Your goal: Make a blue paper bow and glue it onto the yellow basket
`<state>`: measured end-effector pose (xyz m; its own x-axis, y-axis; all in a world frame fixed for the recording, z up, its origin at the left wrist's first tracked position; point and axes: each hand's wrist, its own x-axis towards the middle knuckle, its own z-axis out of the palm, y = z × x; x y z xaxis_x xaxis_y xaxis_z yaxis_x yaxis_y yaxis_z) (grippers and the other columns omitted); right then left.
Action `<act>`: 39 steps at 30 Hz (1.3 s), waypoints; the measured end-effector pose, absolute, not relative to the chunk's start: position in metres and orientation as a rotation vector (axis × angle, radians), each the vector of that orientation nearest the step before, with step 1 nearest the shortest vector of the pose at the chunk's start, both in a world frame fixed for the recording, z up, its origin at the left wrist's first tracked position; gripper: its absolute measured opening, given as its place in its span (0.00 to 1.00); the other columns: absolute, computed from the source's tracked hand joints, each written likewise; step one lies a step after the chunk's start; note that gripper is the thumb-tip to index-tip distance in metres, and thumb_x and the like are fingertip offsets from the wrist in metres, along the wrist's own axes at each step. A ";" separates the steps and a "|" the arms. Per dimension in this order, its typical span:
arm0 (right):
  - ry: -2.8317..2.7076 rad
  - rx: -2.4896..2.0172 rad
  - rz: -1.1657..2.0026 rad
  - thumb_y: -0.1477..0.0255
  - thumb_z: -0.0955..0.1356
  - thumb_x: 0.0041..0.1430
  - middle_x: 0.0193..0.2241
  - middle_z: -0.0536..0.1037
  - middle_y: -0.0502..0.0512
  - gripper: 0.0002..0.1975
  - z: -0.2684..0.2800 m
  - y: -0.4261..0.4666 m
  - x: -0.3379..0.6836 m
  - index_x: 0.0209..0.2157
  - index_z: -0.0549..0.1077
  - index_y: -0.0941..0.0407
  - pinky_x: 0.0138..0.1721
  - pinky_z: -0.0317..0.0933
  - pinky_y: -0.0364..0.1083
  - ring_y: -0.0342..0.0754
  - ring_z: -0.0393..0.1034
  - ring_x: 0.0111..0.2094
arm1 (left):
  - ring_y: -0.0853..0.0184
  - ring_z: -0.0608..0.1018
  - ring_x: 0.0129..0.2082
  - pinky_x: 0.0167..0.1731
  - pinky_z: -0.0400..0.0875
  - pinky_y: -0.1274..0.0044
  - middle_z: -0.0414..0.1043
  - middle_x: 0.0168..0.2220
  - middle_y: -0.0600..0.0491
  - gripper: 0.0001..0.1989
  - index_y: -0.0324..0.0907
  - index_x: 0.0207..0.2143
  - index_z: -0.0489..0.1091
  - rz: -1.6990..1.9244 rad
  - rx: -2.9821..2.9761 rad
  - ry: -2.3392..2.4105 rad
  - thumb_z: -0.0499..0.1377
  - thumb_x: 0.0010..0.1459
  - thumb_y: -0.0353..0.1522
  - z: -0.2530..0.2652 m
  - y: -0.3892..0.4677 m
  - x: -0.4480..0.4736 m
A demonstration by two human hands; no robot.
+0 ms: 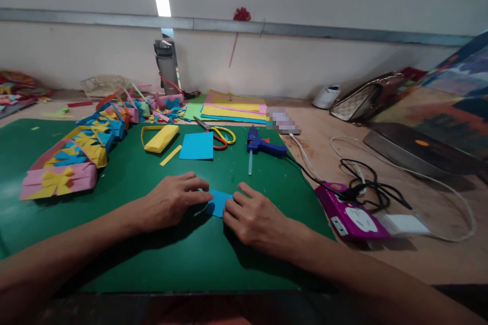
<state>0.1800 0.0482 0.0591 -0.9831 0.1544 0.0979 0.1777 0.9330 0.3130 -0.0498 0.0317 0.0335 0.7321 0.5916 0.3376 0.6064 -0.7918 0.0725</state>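
Note:
A small piece of blue paper [217, 204] lies low over the green mat [152, 256], between my two hands. My left hand [177, 200] has its fingertips drawn together at the paper's left edge. On the other side, my right hand [253, 216] curls its fingers around the right edge, with the index finger raised a little. Just beyond are a flat blue square sheet [196, 146], a narrow yellow strip [171, 155] and a folded yellow paper basket [162, 138] with a handle. The undersides of both hands are hidden.
Scissors [221, 138] and a blue glue gun [267, 147] lie behind my hands. Finished paper baskets with bows [63, 179] line the left. Stacked coloured sheets [232, 109] sit at the back. A purple power strip [353, 216] with tangled cables is at right.

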 end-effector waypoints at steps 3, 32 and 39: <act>-3.101 -0.289 -0.415 0.79 0.63 0.59 0.29 0.74 0.57 0.07 0.066 0.049 0.182 0.31 0.72 0.60 0.38 0.57 0.53 0.50 0.64 0.30 | 0.64 0.69 0.37 0.37 0.65 0.72 0.69 0.46 0.49 0.17 0.46 0.45 0.69 -0.373 -2.926 -0.919 0.50 0.56 0.23 0.034 0.034 -0.051; -3.137 -0.254 -0.658 0.85 0.59 0.56 0.21 0.73 0.58 0.09 0.061 0.058 0.149 0.29 0.68 0.62 0.16 0.48 0.44 0.50 0.69 0.20 | 0.62 0.67 0.40 0.41 0.64 0.69 0.66 0.43 0.47 0.20 0.48 0.44 0.71 -0.481 -3.090 -1.066 0.48 0.56 0.22 0.032 0.045 -0.058; -2.975 -0.025 -0.843 0.86 0.56 0.57 0.16 0.69 0.55 0.13 0.062 0.056 0.150 0.26 0.68 0.61 0.15 0.44 0.43 0.46 0.64 0.17 | 0.62 0.68 0.39 0.40 0.64 0.69 0.67 0.42 0.47 0.21 0.48 0.44 0.72 -0.564 -3.081 -1.042 0.48 0.56 0.21 0.028 0.048 -0.058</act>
